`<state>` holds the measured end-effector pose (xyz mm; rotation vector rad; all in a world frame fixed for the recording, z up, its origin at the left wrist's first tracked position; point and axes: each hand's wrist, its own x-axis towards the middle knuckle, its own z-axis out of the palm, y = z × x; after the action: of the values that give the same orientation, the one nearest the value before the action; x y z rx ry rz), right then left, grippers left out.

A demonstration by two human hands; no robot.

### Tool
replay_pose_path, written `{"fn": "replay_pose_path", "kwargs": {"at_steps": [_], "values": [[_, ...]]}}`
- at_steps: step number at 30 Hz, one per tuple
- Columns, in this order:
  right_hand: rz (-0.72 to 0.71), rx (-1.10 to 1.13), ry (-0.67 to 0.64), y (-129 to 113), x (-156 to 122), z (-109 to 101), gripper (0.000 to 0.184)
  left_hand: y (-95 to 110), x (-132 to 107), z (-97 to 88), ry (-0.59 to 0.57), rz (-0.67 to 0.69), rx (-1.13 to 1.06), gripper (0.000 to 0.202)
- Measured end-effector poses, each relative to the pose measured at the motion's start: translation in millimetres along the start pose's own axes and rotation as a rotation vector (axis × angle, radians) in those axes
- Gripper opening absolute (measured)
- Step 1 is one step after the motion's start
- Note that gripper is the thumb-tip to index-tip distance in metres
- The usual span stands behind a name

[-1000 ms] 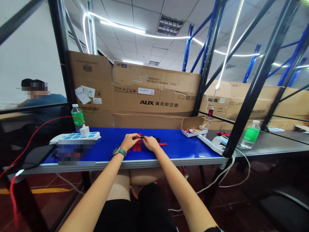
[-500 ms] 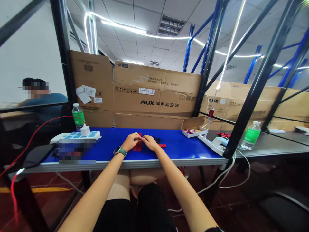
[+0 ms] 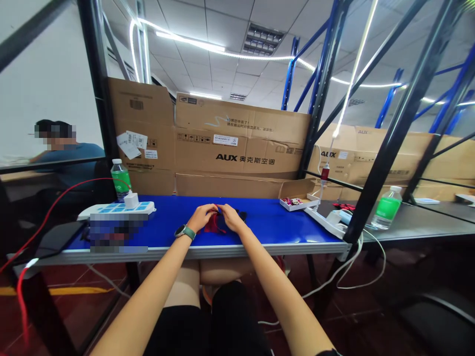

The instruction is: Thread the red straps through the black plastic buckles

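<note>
The left hand [image 3: 202, 218] and the right hand [image 3: 232, 219] are both half closed, and they meet above the worktop. Their fingertips [image 3: 215, 206] pinch together at the top of a bunched red flexible strip [image 3: 212, 225], and it seems both hands hold it, though the grip is too small to see well. The strip stays gathered under the hands, not lying flat, so the handling of it is in progress. A small black object [image 3: 242, 215] lies just beside the right hand. A round watch with a green band [image 3: 184, 232] sits on the left wrist.

The strip is near the front edge of the blue worktop [image 3: 282, 222]. Toward the left stands a white power strip [image 3: 122, 209] with a charger, and behind it a clear plastic bottle with a green label [image 3: 120, 179]. To the right is a small open cardboard box [image 3: 297, 194] with small items inside. Large brown cardboard boxes [image 3: 241, 143] stand behind the worktop.
</note>
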<state>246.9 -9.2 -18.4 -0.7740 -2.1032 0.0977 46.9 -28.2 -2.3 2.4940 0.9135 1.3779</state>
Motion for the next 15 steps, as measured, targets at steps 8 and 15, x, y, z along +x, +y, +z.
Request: {"fn": "replay_pose_path", "kwargs": {"at_steps": [8,15], "values": [[0.073,0.052,-0.020,-14.8,-2.1,-11.8,0.018,-2.4,0.1,-0.7,0.028,-0.046,-0.033,0.012],[0.023,0.029,-0.028,-16.9,-1.0,-13.2,0.017,-0.7,-0.4,-0.6,0.012,-0.046,-0.018,0.007]]}}
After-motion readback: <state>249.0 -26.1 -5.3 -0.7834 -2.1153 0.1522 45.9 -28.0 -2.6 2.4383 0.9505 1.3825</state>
